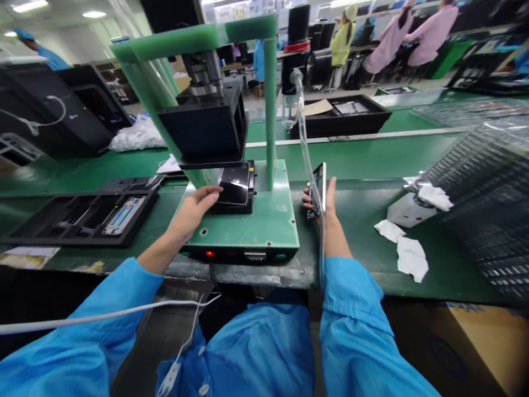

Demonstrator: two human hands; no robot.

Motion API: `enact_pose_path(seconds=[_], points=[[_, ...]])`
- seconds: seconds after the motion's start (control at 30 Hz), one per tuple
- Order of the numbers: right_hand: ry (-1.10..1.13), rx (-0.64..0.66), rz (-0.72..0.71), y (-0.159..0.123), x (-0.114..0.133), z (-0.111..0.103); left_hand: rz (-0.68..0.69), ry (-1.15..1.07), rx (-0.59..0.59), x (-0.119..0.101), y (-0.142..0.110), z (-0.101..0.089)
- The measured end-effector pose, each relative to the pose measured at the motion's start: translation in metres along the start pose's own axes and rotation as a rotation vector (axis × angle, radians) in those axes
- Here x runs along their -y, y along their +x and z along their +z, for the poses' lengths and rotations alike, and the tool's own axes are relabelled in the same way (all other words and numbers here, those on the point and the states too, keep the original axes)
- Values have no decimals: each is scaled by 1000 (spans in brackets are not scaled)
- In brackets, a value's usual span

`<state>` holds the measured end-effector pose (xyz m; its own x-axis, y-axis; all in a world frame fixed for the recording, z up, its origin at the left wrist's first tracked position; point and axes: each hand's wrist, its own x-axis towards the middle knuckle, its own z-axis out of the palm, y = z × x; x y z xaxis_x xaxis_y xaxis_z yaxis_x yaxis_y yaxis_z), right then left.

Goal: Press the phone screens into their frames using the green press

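Note:
A dark glossy phone screen (pixel 235 184) lies in the black holder of a green press fixture (pixel 239 231), under the raised black press block (pixel 202 127). My left hand (pixel 192 212) has its fingers closed together at the screen's left edge; their undersides are hidden. To the right of the fixture, my right hand (pixel 329 212) holds a thin phone body (pixel 319 184) upright and edge-on, fingers on its left side and thumb apart on the right. A clear hose (pixel 308 143) hangs across that phone body.
On the left is a black tray (pixel 78 220) with a phone part in it. A white dispenser (pixel 407 208), crumpled tissues (pixel 412 258) and stacked grid-like trays (pixel 487 204) stand on the right. Another black tray (pixel 347 124) sits behind. Several people work in the background.

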<state>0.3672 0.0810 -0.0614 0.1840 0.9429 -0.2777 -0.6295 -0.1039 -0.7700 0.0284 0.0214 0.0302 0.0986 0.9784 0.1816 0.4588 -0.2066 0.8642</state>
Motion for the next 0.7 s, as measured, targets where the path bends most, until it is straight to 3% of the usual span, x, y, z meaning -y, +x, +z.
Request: enact_pose_path(seconds=[0.07,0.2,0.3,0.4,0.5,0.6,0.7], points=[[66,1,51,-3,4,1,-30,-210,-106,-4,13,9],[160,23,78,-17,11,5,-91,-269,10,-13,39,24],[190,2,10,-33,19,7,-120,-294,12,-17,40,23],[184,-90,-132,-53,30,7,-110,-337,20,-18,16,5],[102,-214,-280,-79,40,-1,-96,-394,75,-14,-24,-27],[-41,-251,-393,-114,49,-18,-208,-472,109,-2,-67,-61],[-159,-258,-418,-158,58,-30,-289,-430,5,21,-105,-89]])
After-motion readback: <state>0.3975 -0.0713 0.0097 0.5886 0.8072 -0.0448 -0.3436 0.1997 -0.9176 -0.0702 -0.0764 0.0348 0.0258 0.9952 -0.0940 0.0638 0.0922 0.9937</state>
